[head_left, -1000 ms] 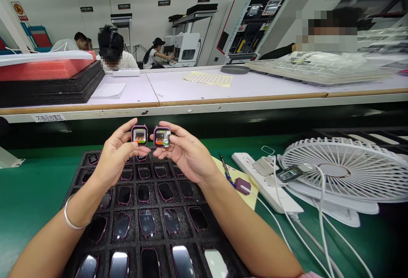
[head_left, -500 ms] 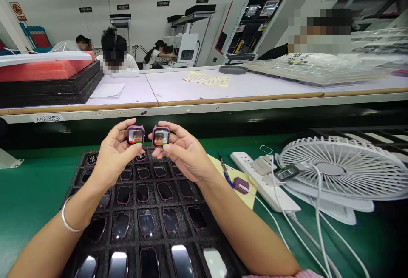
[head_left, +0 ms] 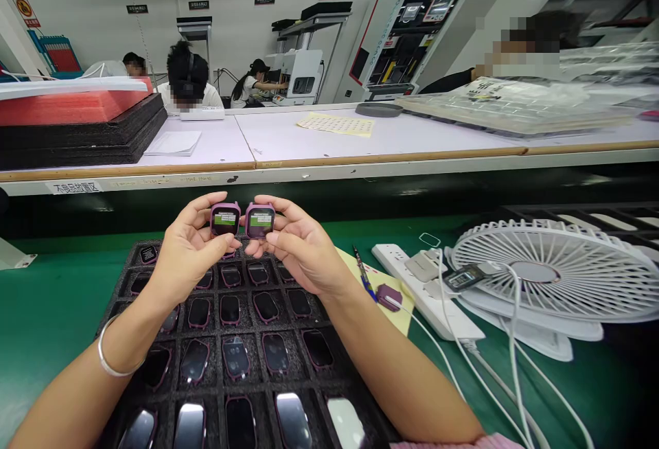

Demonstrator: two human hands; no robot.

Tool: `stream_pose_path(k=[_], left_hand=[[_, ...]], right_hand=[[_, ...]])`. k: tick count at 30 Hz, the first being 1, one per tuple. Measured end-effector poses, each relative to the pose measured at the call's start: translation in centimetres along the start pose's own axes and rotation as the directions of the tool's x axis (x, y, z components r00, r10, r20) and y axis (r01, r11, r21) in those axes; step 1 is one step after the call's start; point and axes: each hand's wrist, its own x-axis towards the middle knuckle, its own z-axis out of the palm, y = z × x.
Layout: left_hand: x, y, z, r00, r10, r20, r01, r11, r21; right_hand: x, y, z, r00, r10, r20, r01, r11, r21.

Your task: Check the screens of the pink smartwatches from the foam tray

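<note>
My left hand (head_left: 188, 251) pinches a small purple smartwatch body (head_left: 225, 220) with its screen lit, showing a green and white band. My right hand (head_left: 298, 246) grips a second purple watch body (head_left: 260, 220) right beside it, screen also lit. Both are held side by side above the far end of a black foam tray (head_left: 121, 277) whose pockets hold several more dark-screened watch bodies. A silver bangle sits on my left wrist.
A white desk fan (head_left: 550, 277) lies to the right, with a white power strip (head_left: 427, 294), cables and a purple charger puck (head_left: 390, 296) on a yellow sheet beside a pen. Beyond is a long white bench with foam stacks; other people sit at the back.
The screens of both watches changed from a coloured picture to a green and white display. My hands stayed nearly in place, shifting very slightly.
</note>
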Motion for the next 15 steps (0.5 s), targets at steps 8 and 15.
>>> stream_pose_path(k=[8, 15], left_hand=[[-0.15, 0.05, 0.11, 1.0, 0.009, 0.007, -0.01, 1.0, 0.019], [-0.39, 0.17, 0.28, 0.999, 0.021, -0.027, -0.019, 0.998, 0.059]], right_hand=[[0.11, 0.19, 0.06, 1.0, -0.001, -0.028, 0.002, 1.0, 0.021], [-0.05, -0.11, 0.26, 1.0, 0.008, -0.01, -0.008, 1.0, 0.028]])
